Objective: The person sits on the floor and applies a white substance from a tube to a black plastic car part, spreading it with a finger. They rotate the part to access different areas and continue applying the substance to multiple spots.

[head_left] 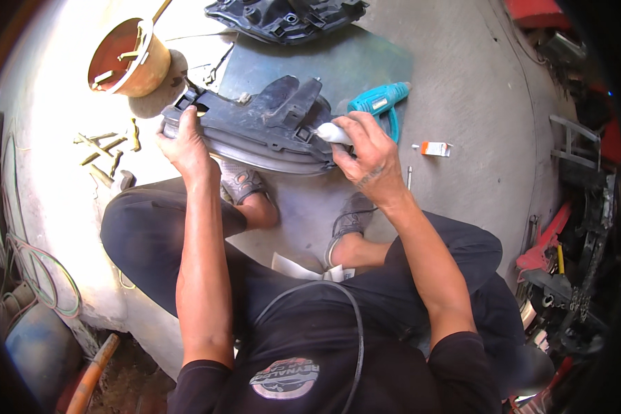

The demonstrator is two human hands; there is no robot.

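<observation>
Head view: left hand (188,148) grips headlamp housing (259,114); right hand (371,153) pinches white tube (332,133).

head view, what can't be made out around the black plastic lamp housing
Head view: underside of the black plastic lamp housing, turned away.
Head view: gripped end of the white plastic tube, hidden by the right hand.
Head view: top of the second black plastic housing, cut by picture edge.

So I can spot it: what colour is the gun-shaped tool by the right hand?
The gun-shaped tool is teal, best seen in the head view.
</observation>
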